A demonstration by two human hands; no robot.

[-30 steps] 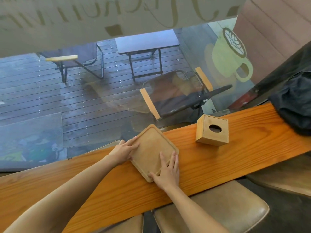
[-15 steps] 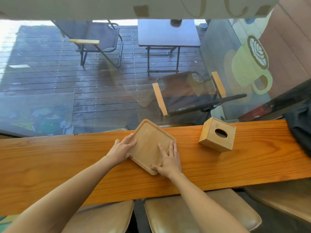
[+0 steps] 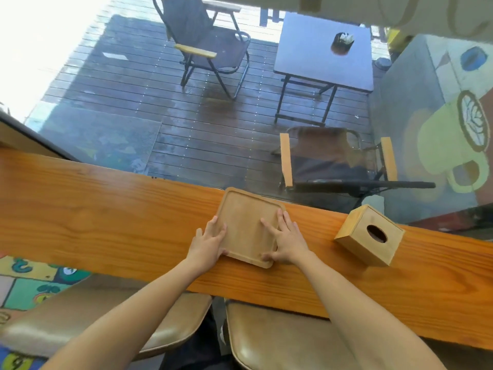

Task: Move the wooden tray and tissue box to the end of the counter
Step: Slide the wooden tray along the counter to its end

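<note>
The tray (image 3: 246, 225) lies midway along the counter (image 3: 106, 222), at its far edge; left hand (image 3: 209, 243) and right hand (image 3: 289, 243) press flat on it, fingers extended, grasping nothing. The tissue box (image 3: 369, 235) stands apart, rightward. Neither looks delivered yet.

counter (image 3: 106, 222): running across the middle of the frame from the left edge to the right edge, window glass standing behind it
wooden tray (image 3: 246, 225): lying flat on the counter at frame centre, its far edge reaching the counter's back edge
tissue box (image 3: 369, 235): sitting on the counter right of the wooden tray, apart from it
left hand (image 3: 208, 244): resting on the wooden tray's left edge
right hand (image 3: 289, 240): lying on the wooden tray's right part
stools (image 3: 280, 340): standing side by side below the counter, lower frame
outside table (image 3: 322, 52): standing beyond the glass, upper right
chairs (image 3: 208, 44): one standing left of the outside table, one between it and the counter
</note>
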